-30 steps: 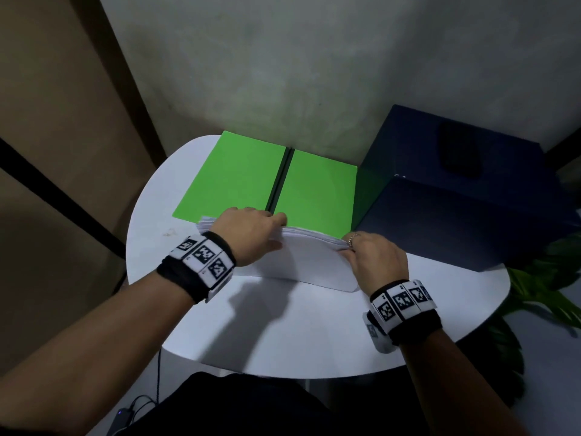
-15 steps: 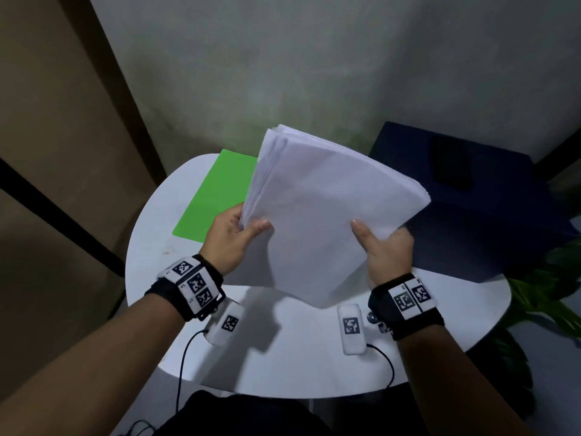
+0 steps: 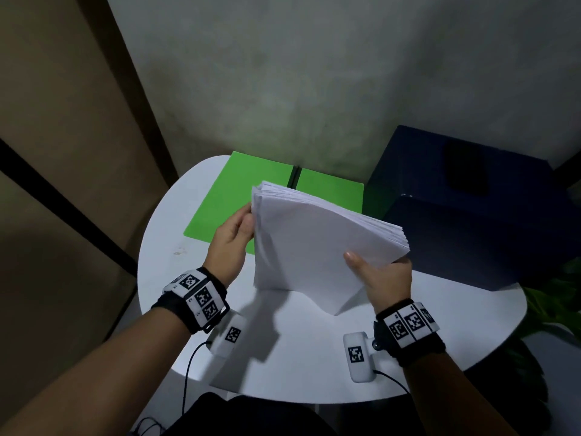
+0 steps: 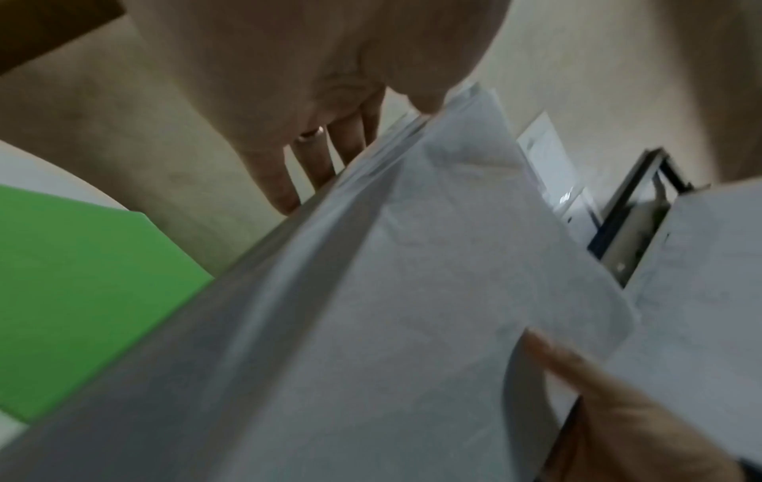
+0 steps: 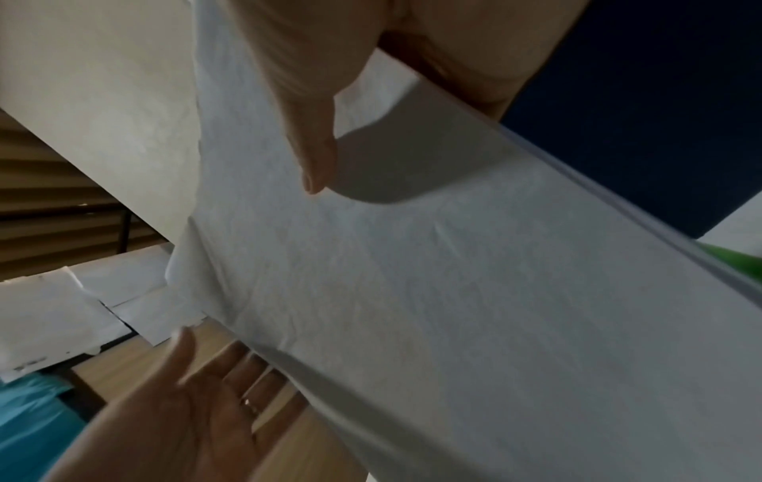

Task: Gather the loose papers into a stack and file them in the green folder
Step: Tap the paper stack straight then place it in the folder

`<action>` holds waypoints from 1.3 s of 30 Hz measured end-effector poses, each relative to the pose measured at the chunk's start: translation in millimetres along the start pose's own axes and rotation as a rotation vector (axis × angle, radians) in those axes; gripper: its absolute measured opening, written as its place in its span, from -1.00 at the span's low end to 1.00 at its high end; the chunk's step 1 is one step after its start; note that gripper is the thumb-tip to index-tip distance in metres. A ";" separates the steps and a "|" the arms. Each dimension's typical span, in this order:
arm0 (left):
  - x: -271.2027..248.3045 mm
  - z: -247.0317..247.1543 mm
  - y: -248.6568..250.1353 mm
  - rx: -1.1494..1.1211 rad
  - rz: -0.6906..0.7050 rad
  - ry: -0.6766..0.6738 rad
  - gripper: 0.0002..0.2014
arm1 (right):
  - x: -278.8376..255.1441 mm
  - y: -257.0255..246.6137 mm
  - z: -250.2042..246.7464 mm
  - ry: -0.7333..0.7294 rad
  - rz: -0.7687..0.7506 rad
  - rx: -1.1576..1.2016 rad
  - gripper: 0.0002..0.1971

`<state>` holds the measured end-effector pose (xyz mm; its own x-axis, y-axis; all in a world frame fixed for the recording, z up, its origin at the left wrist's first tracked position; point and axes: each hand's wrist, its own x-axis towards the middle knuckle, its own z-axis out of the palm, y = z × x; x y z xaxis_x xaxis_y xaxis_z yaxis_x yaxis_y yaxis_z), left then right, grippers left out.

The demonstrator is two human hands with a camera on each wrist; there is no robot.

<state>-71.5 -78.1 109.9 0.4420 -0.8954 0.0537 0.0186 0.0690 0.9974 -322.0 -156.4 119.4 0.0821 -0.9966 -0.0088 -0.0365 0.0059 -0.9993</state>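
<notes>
The stack of white papers (image 3: pixel 314 243) stands tilted on its lower edge on the white table (image 3: pixel 298 366), in front of the open green folder (image 3: pixel 220 209). My left hand (image 3: pixel 242 228) lies with straight fingers flat against the stack's left edge. My right hand (image 3: pixel 377 272) grips the right edge, with the thumb on the front sheet and the fingers hidden behind. The left wrist view shows the paper stack (image 4: pixel 412 293) and the green folder (image 4: pixel 82 261) beside it. In the right wrist view my thumb presses on the paper stack (image 5: pixel 453 277).
A large dark blue box (image 3: pixel 471 221) stands at the table's right rear, right beside the folder. The folder lies flat against the back wall with a dark spine (image 3: pixel 294 177) down its middle. Green plant leaves (image 3: pixel 559 306) show past the table's right edge.
The stack lay flat under both hands, was lifted upright, and has now come down onto its lower edge. My left hand gave up its pinch and now lies flat against the left edge.
</notes>
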 end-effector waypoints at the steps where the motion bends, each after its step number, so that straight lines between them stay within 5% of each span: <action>1: 0.6 4.0 7.0 -0.052 -0.011 -0.019 -0.56 | 0.1 0.0 -0.4 -0.008 -0.012 0.000 -0.61; 4: 2.9 15.5 19.5 -0.128 0.004 -0.084 -0.26 | 0.6 0.1 -0.2 -0.023 -0.020 0.017 -0.45; 7: 6.1 22.0 21.1 -0.068 0.018 -0.083 -0.18 | 1.1 -0.3 -1.0 -0.022 -0.010 0.017 -0.36; 14: 18.8 29.8 18.9 -0.087 0.057 -0.072 -0.11 | 0.9 -4.3 -1.1 0.007 -0.003 0.028 -0.51; 20: 21.2 33.8 19.4 -0.101 0.113 -0.065 -0.34 | -2.2 -7.2 2.8 -0.017 -0.012 0.063 -0.59; 23: 21.7 30.9 18.5 -0.008 0.130 -0.167 -0.28 | -3.7 -11.0 1.8 -0.005 -0.036 0.081 -0.54; 26: 22.5 30.9 18.6 -0.039 0.156 -0.129 -0.31 | -2.4 -19.0 1.3 0.010 -0.149 0.098 -0.48; 32: 24.8 44.3 22.8 -0.055 0.124 0.069 -0.62 | 0.0 -37.0 11.5 0.161 -0.297 0.107 -0.86; 35: 27.4 39.3 21.4 -0.065 0.077 0.047 -0.58 | 0.1 -36.3 6.6 0.089 -0.252 0.116 -0.65; 39: 30.3 26.3 14.7 -0.102 -0.026 0.001 -0.24 | -4.7 -22.2 2.0 -0.007 -0.139 0.018 -0.42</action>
<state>-81.5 -115.9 127.4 0.4410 -0.8971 0.0278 0.1209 0.0901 0.9886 -319.6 -151.7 141.6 0.0918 -0.9873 0.1296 -0.0067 -0.1308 -0.9914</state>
